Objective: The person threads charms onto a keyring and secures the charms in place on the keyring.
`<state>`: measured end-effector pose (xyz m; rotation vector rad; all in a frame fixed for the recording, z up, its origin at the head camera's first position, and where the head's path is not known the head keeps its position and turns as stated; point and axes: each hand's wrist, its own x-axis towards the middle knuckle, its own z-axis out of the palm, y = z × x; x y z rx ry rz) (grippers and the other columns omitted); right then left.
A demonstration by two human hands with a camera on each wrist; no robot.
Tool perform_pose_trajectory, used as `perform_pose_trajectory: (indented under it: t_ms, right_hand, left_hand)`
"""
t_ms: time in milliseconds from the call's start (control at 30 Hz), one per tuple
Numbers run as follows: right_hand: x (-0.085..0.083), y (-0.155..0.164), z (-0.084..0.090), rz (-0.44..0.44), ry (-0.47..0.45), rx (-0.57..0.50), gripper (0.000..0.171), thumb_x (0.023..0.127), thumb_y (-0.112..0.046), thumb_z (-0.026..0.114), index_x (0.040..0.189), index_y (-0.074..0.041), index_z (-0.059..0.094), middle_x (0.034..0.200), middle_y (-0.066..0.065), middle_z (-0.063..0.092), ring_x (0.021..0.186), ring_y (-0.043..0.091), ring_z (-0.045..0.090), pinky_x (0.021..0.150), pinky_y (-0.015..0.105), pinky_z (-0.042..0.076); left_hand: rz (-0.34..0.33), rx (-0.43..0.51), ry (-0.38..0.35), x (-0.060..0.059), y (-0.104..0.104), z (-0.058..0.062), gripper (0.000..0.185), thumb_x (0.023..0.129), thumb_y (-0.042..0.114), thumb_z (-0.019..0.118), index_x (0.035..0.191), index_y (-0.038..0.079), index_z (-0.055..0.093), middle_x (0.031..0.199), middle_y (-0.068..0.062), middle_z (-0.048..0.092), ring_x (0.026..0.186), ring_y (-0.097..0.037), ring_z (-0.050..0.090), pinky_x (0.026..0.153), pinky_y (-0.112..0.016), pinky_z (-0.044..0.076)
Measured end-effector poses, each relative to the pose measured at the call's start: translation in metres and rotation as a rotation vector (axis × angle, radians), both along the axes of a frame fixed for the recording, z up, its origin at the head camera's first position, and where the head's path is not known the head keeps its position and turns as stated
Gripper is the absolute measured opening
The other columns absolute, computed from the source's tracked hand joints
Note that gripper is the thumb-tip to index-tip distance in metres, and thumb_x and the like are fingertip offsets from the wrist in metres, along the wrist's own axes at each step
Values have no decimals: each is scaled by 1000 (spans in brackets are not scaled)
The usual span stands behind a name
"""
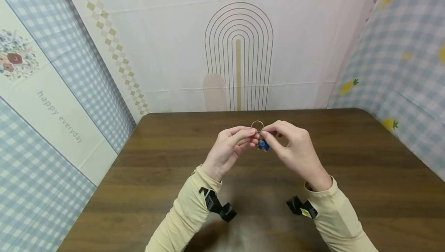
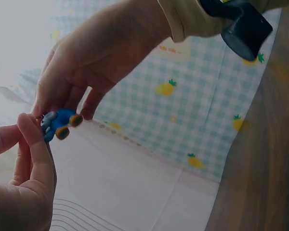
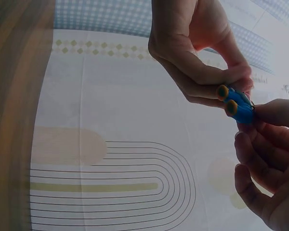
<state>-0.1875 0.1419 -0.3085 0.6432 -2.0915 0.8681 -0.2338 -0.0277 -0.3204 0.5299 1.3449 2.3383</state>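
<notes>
Above the table, both hands meet at a thin metal key ring (image 1: pixel 257 122) that stands up between their fingertips. My left hand (image 1: pixel 231 146) pinches the ring between thumb and fingers from the left. From the right, my right hand (image 1: pixel 295 146) pinches it close by with thumb and forefinger. Below the ring hangs a small blue figure (image 1: pixel 263 144) with orange-tipped feet. In the left wrist view the blue figure (image 2: pixel 60 122) sits between the two hands. The right wrist view shows the figure (image 3: pixel 237 105) with its round orange feet toward the camera; the ring is mostly hidden by fingers there.
A brown wooden table (image 1: pixel 149 190) lies under the hands. Behind it hangs a white cloth (image 1: pixel 167 51) with an arch print. Checked blue cloths (image 1: pixel 410 74) hang at the sides. A black wrist camera (image 1: pixel 217 205) is strapped on each sleeve.
</notes>
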Motion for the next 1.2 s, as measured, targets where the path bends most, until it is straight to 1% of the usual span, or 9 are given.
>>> perform_pose_trajectory:
  t_ms: [167,267,433,567,733,833,1067,1200]
  right_hand:
    - [0,0,0,28,11,4,14,81,4,73,85,-8,69,78,-3,66,71,1,54,65,11,42]
    - [0,0,0,39,29,11,13,81,4,73,86,-8,69,78,-2,67,71,3,54,65,12,41]
    - [1,0,1,22,73,16,13,80,4,74,86,-7,69,78,0,68,70,6,54,67,16,39]
    - [0,-1,1,-3,112,30,13,79,4,75,85,-7,70,76,1,68,67,9,53,68,22,38]
    - [-1,-2,1,-37,136,33,13,78,3,76,84,-7,70,74,2,68,66,12,53,68,25,38]
    - [0,-2,1,-52,142,32,12,78,2,76,84,-6,70,74,3,68,65,12,54,68,25,38]
    - [-1,-3,0,-50,140,46,12,78,2,76,85,-6,70,74,3,68,65,13,54,68,27,38]
    - [-1,-2,1,-60,155,43,11,78,2,76,84,-6,71,73,3,68,64,12,53,67,27,38]
  left_hand:
    - [-7,-72,52,-1,-1,-1,19,94,4,52,84,9,67,77,1,68,67,-6,61,62,-15,49]
    - [-21,-89,68,-1,-2,-1,21,95,4,51,83,9,68,76,2,67,67,-6,59,60,-14,46]
    - [-46,-81,58,-2,-4,0,24,97,4,49,85,11,68,78,3,68,68,-4,57,61,-13,45]
    - [-51,-71,49,-1,-4,0,24,98,4,49,86,11,68,79,3,69,68,-4,57,61,-13,44]
    - [-35,-56,36,-1,-2,0,21,97,3,49,88,11,67,80,3,70,67,-4,57,59,-13,43]
    - [-24,-52,32,0,-1,0,21,97,3,49,89,11,67,80,3,70,67,-4,57,59,-14,42]
    - [29,-39,36,1,1,1,23,97,2,51,86,13,69,79,3,71,66,-5,56,59,-14,43]
    - [34,-32,28,2,1,2,24,97,3,51,85,13,69,78,4,71,65,-5,56,60,-14,42]
